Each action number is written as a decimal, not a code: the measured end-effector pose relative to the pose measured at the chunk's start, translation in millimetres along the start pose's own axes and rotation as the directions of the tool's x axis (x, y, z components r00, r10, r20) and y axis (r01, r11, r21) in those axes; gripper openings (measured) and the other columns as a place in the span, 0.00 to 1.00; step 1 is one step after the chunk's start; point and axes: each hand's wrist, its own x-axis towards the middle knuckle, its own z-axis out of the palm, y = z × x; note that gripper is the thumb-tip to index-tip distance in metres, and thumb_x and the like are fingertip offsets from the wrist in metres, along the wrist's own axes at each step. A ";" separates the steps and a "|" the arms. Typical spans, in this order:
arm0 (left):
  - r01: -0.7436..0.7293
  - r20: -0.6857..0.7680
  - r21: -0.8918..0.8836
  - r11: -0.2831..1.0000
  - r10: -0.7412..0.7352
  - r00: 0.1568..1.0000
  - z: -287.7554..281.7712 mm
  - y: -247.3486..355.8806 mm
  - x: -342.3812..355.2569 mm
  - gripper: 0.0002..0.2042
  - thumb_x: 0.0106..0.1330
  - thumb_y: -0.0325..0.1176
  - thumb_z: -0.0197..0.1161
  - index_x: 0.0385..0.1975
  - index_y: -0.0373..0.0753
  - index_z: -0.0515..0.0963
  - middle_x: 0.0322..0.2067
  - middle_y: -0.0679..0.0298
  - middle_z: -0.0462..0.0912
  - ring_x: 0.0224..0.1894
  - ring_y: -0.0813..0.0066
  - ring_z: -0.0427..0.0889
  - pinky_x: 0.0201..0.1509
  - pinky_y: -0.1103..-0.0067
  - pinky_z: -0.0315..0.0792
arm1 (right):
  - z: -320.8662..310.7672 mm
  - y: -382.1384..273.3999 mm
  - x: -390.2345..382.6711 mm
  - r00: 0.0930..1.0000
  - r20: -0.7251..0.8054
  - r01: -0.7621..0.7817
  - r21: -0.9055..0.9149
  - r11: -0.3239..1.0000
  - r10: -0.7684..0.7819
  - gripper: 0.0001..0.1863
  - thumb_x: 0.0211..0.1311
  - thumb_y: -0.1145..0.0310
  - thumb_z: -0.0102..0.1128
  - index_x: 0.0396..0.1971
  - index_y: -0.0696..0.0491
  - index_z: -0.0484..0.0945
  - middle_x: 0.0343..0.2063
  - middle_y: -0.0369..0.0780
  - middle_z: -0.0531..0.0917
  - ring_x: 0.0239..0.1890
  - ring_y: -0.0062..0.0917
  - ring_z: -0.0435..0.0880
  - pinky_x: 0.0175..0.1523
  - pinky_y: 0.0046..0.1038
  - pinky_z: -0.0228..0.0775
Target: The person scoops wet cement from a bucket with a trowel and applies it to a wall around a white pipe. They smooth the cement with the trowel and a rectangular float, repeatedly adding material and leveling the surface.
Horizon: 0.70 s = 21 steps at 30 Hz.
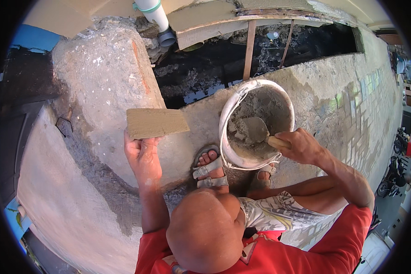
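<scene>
Head view: your left hand point(144, 157), pinching a flat board point(156, 122) by its near edge, above concrete point(107, 82); your right hand point(301, 145), closed round a trowel point(256, 129), its blade inside the bucket point(288, 98); trench point(205, 68) beyond both.

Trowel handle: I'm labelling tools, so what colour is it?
The trowel handle is light tan; it shows best in the head view.

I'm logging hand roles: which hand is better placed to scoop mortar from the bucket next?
Likely the right hand: it grips the trowel, which is inside the bucket with the mortar. The left hand holds a flat tan board outside it.
</scene>
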 end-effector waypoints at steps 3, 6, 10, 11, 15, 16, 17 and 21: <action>-0.096 -0.109 0.045 0.994 0.100 0.989 -7.6 14.5 6.6 0.17 0.72 0.26 0.55 0.58 0.31 0.66 0.51 0.56 0.77 0.51 0.70 0.78 0.58 0.68 0.74 | -1.0 4.0 -1.8 0.999 0.029 -0.040 0.111 0.993 0.037 0.20 0.54 0.66 0.64 0.48 0.55 0.81 0.33 0.53 0.85 0.37 0.44 0.86 0.46 0.37 0.79; -0.158 -0.179 0.071 0.985 0.169 0.969 -31.2 24.0 18.6 0.18 0.72 0.28 0.55 0.59 0.30 0.66 0.54 0.55 0.75 0.54 0.68 0.76 0.60 0.68 0.71 | 1.0 9.6 -4.6 0.996 0.064 -0.078 0.202 0.976 0.066 0.22 0.54 0.65 0.66 0.50 0.55 0.80 0.34 0.51 0.85 0.36 0.40 0.87 0.45 0.34 0.78; -0.150 -0.213 0.105 0.983 0.170 0.962 -66.2 27.8 32.8 0.18 0.73 0.30 0.54 0.59 0.31 0.67 0.56 0.55 0.74 0.56 0.67 0.75 0.60 0.68 0.69 | 17.8 22.9 -17.1 0.989 0.088 -0.144 0.396 0.907 0.118 0.23 0.55 0.69 0.68 0.52 0.57 0.80 0.32 0.45 0.87 0.31 0.28 0.85 0.39 0.29 0.77; -0.166 -0.235 0.125 0.978 0.191 0.953 -75.2 29.7 36.6 0.18 0.73 0.30 0.55 0.59 0.32 0.67 0.55 0.55 0.74 0.56 0.66 0.75 0.60 0.68 0.69 | 19.8 25.9 -20.3 0.985 0.104 -0.170 0.469 0.867 0.136 0.23 0.55 0.71 0.68 0.52 0.57 0.79 0.31 0.43 0.87 0.29 0.25 0.84 0.38 0.27 0.76; -0.169 -0.279 0.207 0.964 0.224 0.934 -109.5 38.3 51.1 0.20 0.73 0.32 0.56 0.61 0.32 0.67 0.55 0.55 0.75 0.55 0.66 0.76 0.59 0.68 0.70 | 28.4 41.8 -37.9 0.977 0.135 -0.212 0.676 0.706 0.164 0.22 0.56 0.73 0.68 0.53 0.58 0.79 0.29 0.36 0.84 0.25 0.15 0.78 0.31 0.21 0.72; -0.156 -0.275 0.222 0.962 0.215 0.937 -114.1 38.4 55.3 0.20 0.73 0.33 0.56 0.61 0.31 0.67 0.55 0.55 0.75 0.55 0.66 0.76 0.59 0.68 0.70 | 30.0 47.9 -42.6 0.983 0.104 -0.181 0.695 0.696 0.151 0.22 0.56 0.72 0.69 0.53 0.59 0.79 0.29 0.36 0.83 0.24 0.15 0.77 0.29 0.21 0.71; -0.146 -0.296 0.230 0.962 0.212 0.931 -115.6 40.8 57.7 0.20 0.72 0.33 0.57 0.61 0.31 0.67 0.54 0.55 0.76 0.53 0.67 0.77 0.56 0.70 0.72 | 30.3 50.9 -45.8 0.988 0.074 -0.147 0.714 0.684 0.135 0.23 0.56 0.71 0.69 0.52 0.60 0.79 0.28 0.35 0.82 0.23 0.15 0.77 0.27 0.20 0.70; -0.158 -0.315 0.220 0.963 0.223 0.922 -103.8 50.0 60.6 0.20 0.70 0.31 0.60 0.59 0.32 0.68 0.50 0.57 0.79 0.48 0.69 0.80 0.51 0.73 0.75 | 15.8 50.7 -57.9 0.985 0.025 -0.136 0.726 0.674 0.171 0.23 0.54 0.71 0.70 0.51 0.62 0.80 0.28 0.35 0.82 0.23 0.15 0.76 0.29 0.20 0.70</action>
